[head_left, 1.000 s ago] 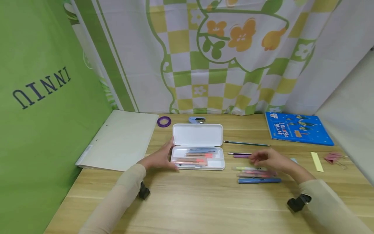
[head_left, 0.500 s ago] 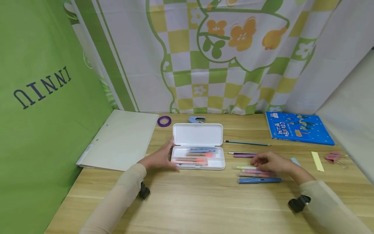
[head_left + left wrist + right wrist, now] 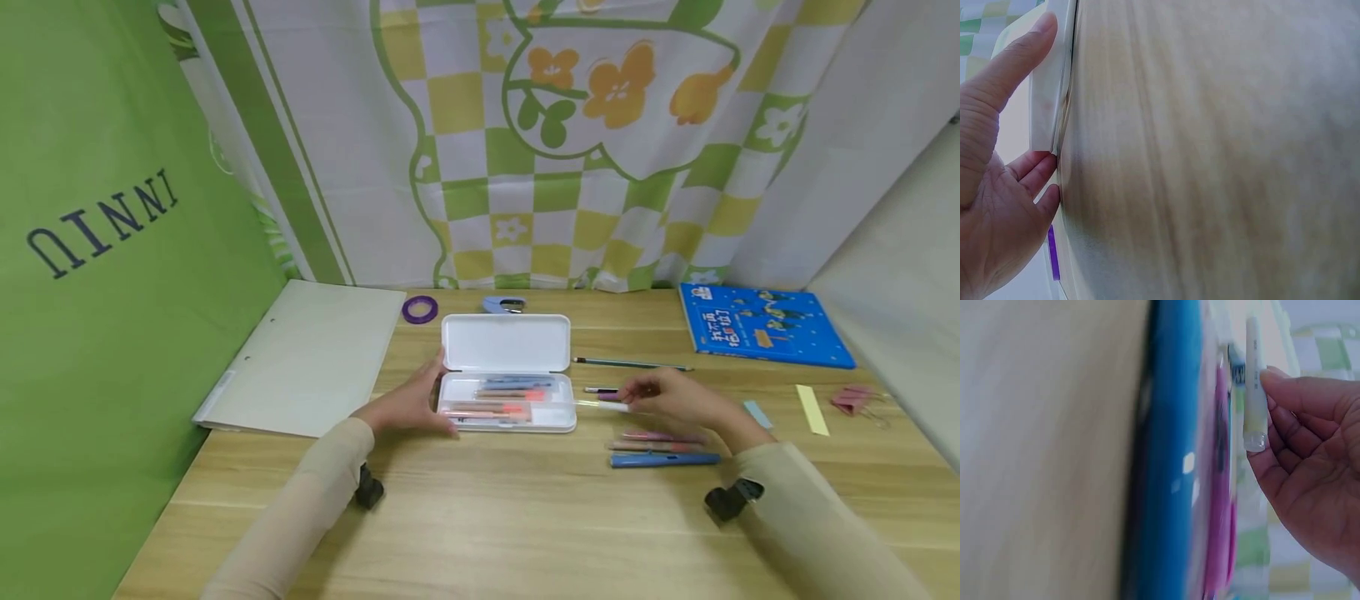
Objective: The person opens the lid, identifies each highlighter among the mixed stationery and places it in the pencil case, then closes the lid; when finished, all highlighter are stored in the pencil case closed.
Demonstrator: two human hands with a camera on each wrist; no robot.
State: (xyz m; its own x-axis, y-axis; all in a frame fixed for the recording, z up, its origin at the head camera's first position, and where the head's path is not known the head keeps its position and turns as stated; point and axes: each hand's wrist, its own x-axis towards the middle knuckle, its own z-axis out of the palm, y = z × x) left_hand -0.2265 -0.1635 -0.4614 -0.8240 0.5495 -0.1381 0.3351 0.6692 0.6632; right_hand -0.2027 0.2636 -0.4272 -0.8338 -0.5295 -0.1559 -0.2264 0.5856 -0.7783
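A white pencil case [image 3: 558, 417] lies open with several pens and pencils inside. My left hand [image 3: 408, 406] grips its left end, thumb along the front wall [image 3: 1047, 119] and fingers at the end wall. My right hand [image 3: 663, 393] pinches a slim white highlighter [image 3: 1255, 394] with a yellowish end, its far end pointing at the case's right edge. Under that hand are a purple pen [image 3: 609, 397] and a pencil [image 3: 596, 389], partly hidden. Nearer to me lie a blue pen [image 3: 663, 460] and several pinkish pens [image 3: 652, 447].
Behind the case are a purple tape roll [image 3: 420, 309] and a blue stapler [image 3: 504, 305]. A white folder [image 3: 315, 358] lies left. To the right are a green pencil [image 3: 633, 364], a blue book [image 3: 765, 325], sticky notes [image 3: 813, 410] and pink clips [image 3: 852, 400].
My right hand has picked the highlighter from the row of pens and moved it up and left toward the case. The left hand stays at the case.
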